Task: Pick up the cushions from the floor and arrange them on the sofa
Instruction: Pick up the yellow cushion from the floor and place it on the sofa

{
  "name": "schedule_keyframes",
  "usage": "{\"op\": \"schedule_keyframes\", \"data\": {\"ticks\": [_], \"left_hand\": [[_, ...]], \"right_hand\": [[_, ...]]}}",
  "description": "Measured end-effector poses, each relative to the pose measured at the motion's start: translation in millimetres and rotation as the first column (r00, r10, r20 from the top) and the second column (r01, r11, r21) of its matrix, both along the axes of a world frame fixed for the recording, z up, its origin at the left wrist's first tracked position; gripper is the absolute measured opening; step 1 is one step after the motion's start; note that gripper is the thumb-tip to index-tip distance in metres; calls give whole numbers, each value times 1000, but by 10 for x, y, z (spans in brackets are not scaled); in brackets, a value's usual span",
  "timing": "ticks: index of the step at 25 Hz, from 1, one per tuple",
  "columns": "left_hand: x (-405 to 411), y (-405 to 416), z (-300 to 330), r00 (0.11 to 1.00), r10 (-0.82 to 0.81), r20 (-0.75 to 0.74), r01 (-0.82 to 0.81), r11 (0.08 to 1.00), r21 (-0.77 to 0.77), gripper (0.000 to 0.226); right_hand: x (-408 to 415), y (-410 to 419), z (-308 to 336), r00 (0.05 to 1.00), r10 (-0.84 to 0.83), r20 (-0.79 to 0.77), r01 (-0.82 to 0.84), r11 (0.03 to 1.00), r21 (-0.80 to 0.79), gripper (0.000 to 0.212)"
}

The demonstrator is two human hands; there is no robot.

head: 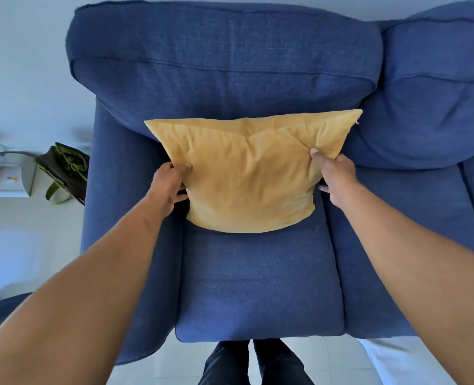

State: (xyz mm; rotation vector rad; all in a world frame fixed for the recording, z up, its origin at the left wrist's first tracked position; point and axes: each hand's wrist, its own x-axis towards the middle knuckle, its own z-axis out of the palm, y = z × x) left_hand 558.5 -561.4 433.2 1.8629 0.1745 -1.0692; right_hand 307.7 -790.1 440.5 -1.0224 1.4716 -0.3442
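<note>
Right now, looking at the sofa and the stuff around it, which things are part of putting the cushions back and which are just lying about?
Part of the job:
- yellow cushion, standing on the seat against the backrest
- blue sofa
- left hand and right hand, each gripping one side of the cushion

Just lying about:
- dark bag with green straps on the floor, left of the sofa
- white box beside the bag

Cushion [247,173] upright on sofa [258,287] seat, leaning on backrest. Left hand [169,187] at its left edge, right hand [333,176] at right edge. Bag [63,170] on floor, left of sofa arm; box [5,179] further left.
</note>
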Motion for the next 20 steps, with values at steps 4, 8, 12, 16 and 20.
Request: {"op": "schedule_keyframes", "data": {"ticks": [4,8,12,16,20], "left_hand": [[358,-164,167,986,146,78,-139,986,-89,59],[557,-350,306,968,43,247,-25,997,-73,27],[672,-200,360,908,146,392,-100,986,-137,17],[506,-42,297,934,145,327,-117,988,-104,13],[442,-88,373,928,215,303,-203,977,-70,17]], "right_hand": [[75,-308,163,997,-54,56,60,992,-108,54],[199,-517,309,997,-40,59,49,984,-170,14],[62,-605,298,988,-106,116,131,964,-231,21],[-8,-452,263,997,-72,30,76,986,-149,14],[46,-429,348,994,-95,-47,89,989,-121,12]]}}
